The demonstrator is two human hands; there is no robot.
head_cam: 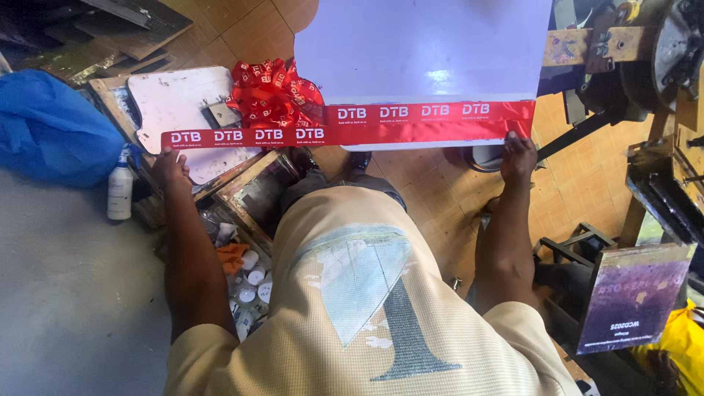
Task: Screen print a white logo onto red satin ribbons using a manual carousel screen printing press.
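Red ribbon (345, 125) across white board (425, 51)

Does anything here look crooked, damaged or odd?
Little stands out. The ribbon, stretched between the left hand and right hand, runs slightly uphill to the right across the white board. A loose heap of ribbon is bunched behind it.

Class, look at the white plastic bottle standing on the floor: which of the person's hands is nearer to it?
Left. The left hand grips the ribbon just right of the bottle; the right hand is far across.
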